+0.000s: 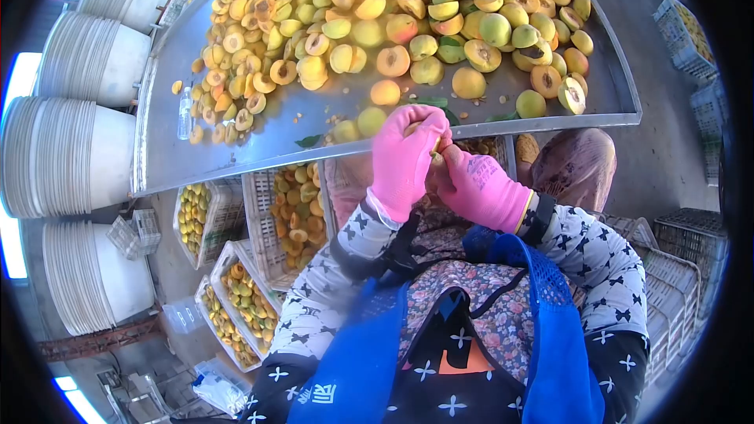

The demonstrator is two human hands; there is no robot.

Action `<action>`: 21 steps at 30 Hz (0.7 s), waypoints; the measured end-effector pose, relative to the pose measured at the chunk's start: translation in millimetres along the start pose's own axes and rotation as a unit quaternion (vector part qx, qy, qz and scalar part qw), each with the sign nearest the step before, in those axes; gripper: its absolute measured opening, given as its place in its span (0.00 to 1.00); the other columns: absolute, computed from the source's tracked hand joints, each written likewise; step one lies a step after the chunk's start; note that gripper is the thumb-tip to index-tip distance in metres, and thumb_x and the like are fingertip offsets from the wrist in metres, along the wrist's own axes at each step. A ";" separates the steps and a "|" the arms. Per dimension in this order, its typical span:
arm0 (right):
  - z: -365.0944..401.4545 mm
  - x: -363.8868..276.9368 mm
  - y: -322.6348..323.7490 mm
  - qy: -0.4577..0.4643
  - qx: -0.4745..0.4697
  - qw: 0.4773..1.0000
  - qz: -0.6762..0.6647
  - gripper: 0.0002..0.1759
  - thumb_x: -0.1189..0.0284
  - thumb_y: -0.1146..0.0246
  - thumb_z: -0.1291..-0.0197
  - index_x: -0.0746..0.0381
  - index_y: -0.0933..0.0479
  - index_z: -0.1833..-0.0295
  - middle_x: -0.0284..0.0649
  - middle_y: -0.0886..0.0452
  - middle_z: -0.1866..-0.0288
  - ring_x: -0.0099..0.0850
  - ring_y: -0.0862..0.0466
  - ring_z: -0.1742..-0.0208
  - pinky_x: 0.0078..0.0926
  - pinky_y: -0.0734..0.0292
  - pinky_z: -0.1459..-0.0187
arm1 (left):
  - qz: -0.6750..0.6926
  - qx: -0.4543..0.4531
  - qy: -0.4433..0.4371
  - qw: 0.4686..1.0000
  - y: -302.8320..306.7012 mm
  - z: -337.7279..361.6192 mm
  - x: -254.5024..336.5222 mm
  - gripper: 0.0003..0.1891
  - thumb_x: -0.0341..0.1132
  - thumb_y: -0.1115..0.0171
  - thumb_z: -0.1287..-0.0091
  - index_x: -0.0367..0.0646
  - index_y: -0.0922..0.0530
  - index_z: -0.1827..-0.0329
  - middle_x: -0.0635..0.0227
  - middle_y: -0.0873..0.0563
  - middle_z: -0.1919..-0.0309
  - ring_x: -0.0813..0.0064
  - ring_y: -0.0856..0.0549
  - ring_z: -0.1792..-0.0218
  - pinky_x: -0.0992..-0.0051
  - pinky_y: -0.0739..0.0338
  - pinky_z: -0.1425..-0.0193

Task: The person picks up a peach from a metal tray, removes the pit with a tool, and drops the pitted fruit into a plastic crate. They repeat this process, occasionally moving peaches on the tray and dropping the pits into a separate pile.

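Bench [228, 153]: steel, heaped with halves [377, 23], upper frame.
Fruit [435, 160]: centre frame, at bench edge, above crates [259, 212].
Fingers: left hand [404, 157] and right hand [481, 188] pinch it.
Risk: a loose pinch could drop it past the crates.

Fruit halves [377, 16] lie on the table [165, 149], with crates [294, 224] apparently below its near edge.

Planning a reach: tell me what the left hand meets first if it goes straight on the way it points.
The left hand points at the metal tray; likely its front rim first, or the loose yellow fruit just beyond, if the hand rides higher.
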State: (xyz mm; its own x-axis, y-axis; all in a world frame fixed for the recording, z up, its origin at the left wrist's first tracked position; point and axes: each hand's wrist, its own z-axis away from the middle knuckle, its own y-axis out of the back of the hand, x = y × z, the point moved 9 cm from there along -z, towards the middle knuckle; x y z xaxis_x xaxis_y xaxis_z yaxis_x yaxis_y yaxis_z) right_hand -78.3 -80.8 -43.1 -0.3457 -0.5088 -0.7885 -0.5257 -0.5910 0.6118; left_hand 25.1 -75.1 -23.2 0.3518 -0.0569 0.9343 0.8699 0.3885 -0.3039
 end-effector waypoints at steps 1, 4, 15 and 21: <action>1.5 -6.7 -3.2 0.037 0.002 0.999 -0.031 0.18 0.70 0.36 0.39 0.67 0.30 0.49 0.50 0.19 0.70 0.50 0.16 0.67 0.44 0.22 0.67 | -0.020 -0.020 0.004 1.000 -0.4 -0.7 1.3 0.09 0.31 0.37 0.28 0.35 0.23 0.53 0.64 0.17 0.65 0.77 0.18 0.66 0.77 0.20 0.61; 4.2 -17.5 -8.5 0.034 0.017 0.980 -0.197 0.16 0.69 0.36 0.37 0.67 0.26 0.49 0.42 0.23 0.75 0.36 0.20 0.78 0.34 0.25 0.74 | 0.003 0.038 0.087 0.995 -1.4 5.3 10.6 0.10 0.34 0.38 0.27 0.35 0.23 0.52 0.64 0.17 0.68 0.75 0.18 0.69 0.77 0.20 0.64; 11.5 -28.8 -15.9 -0.173 -0.268 0.781 -0.538 0.08 0.73 0.35 0.43 0.66 0.26 0.66 0.35 0.27 0.85 0.26 0.26 0.86 0.22 0.34 0.81 | 0.019 -0.106 0.030 0.994 -6.9 -3.3 10.6 0.25 0.49 0.48 0.21 0.33 0.19 0.64 0.60 0.15 0.72 0.72 0.17 0.71 0.73 0.22 0.65; 16.7 -22.8 -20.4 -0.196 -0.279 0.746 -0.572 0.08 0.73 0.34 0.44 0.65 0.26 0.67 0.37 0.26 0.85 0.26 0.26 0.86 0.22 0.35 0.82 | -0.024 -0.129 0.017 0.991 -11.0 -7.2 11.3 0.26 0.51 0.50 0.20 0.34 0.20 0.66 0.61 0.15 0.73 0.73 0.17 0.71 0.73 0.22 0.65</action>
State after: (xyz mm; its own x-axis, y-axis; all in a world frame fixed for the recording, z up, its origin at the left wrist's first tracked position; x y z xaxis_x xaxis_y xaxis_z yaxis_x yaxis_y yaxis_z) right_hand -72.7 -46.7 -38.7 -0.1767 0.6859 -0.7059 -0.2829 -0.7223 -0.6311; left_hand 21.9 -86.6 -10.6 0.3161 -0.1011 0.9433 0.9437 0.1359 -0.3017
